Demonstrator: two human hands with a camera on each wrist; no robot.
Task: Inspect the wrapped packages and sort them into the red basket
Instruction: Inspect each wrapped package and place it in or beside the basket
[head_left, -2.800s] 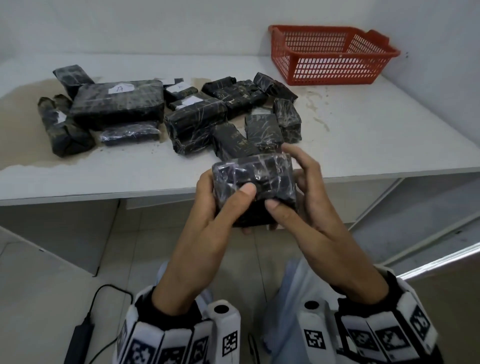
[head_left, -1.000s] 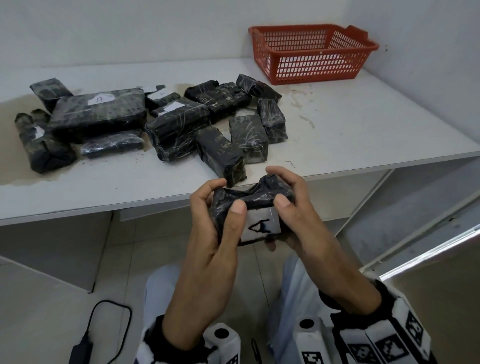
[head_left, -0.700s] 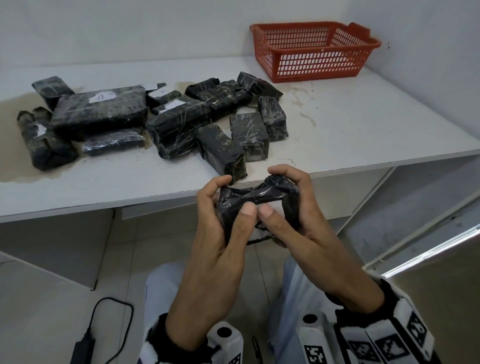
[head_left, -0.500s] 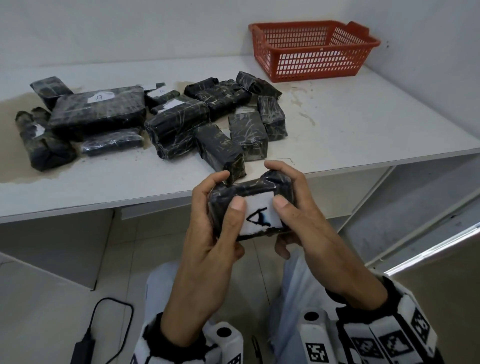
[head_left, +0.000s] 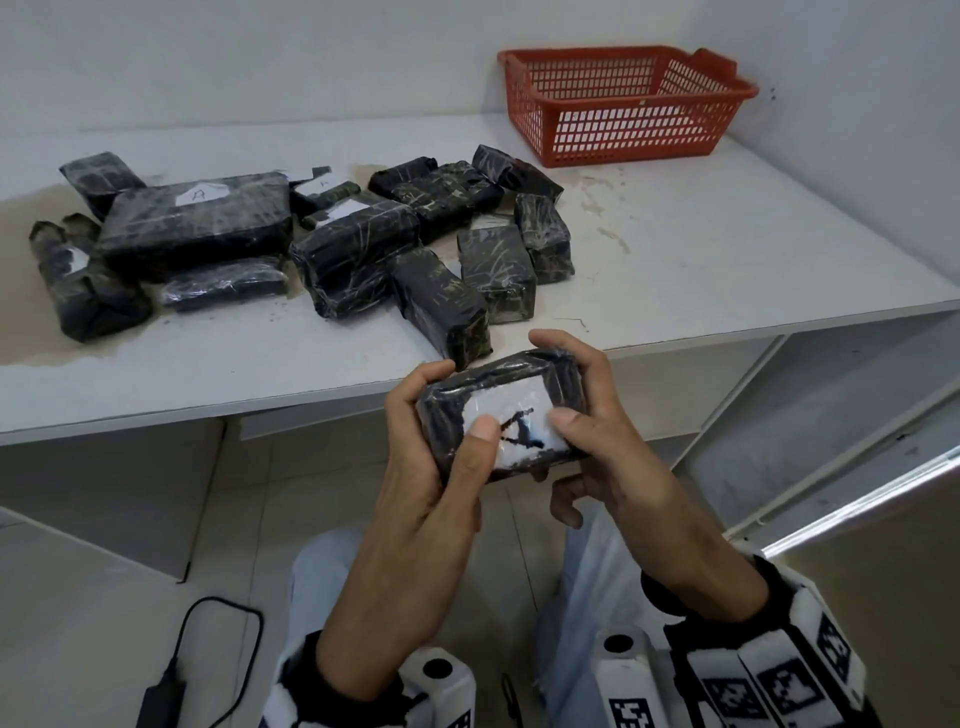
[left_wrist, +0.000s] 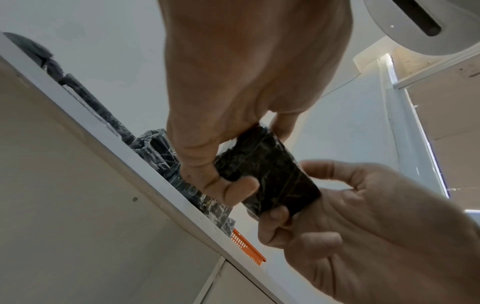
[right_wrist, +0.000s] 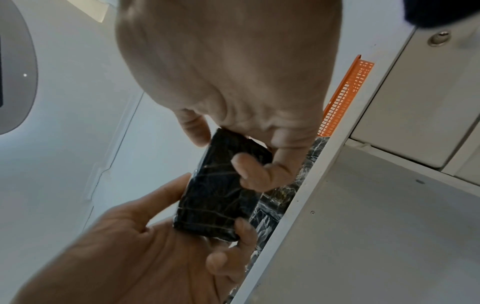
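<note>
Left hand (head_left: 415, 467) and right hand (head_left: 602, 441) grip wrapped package (head_left: 501, 415) by its ends, white label up, just off surface (head_left: 727, 249) edge.

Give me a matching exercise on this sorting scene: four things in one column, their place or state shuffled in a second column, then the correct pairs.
Column 1
1. red basket
2. held package
3. largest package
4. black cable

Column 2
a. on the floor, lower left of the head view
b. gripped by the left hand and right hand in front of the table edge, white label with a black mark facing up
c. far right end of the table, no package visible inside
d. in the left part of the pile, small white label on top

Pairs: 1-c, 2-b, 3-d, 4-a
</note>
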